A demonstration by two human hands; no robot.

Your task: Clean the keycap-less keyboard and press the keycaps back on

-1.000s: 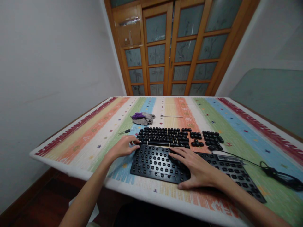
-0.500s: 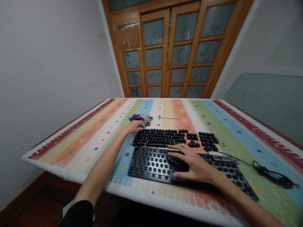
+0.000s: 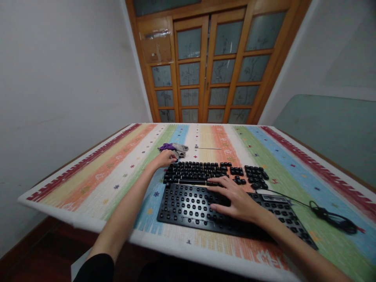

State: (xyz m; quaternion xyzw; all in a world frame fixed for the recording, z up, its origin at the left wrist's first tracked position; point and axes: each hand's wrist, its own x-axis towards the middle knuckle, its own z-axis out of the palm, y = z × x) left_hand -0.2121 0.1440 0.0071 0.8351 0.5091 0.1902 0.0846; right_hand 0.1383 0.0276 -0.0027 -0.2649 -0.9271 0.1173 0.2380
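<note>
A black keyboard base [image 3: 188, 207] stripped of its keycaps lies slightly askew near the table's front edge. My right hand [image 3: 233, 197] rests on its middle, fingers spread and thumb apart. Behind the base, loose black keycaps [image 3: 196, 170] are laid out in keyboard order, with the long space bar in the front row. My left hand [image 3: 167, 158] is at the far left corner of this layout, fingertips bent down and pinched on a small black keycap, mostly hidden by the fingers. A purple and grey cloth [image 3: 179, 149] lies just behind that hand.
A thin metal rod-like tool [image 3: 208, 148] lies behind the keycaps. The keyboard's black cable [image 3: 335, 219] is bundled at the right. A striped cloth [image 3: 117, 184] covers the table. Wooden glazed doors [image 3: 205, 70] stand beyond, with a greenish panel [image 3: 331, 129] at the right.
The view has shifted slightly. My left hand stays at the corner of the keycaps, and my right hand keeps its place on the base, its fingers barely changed.
</note>
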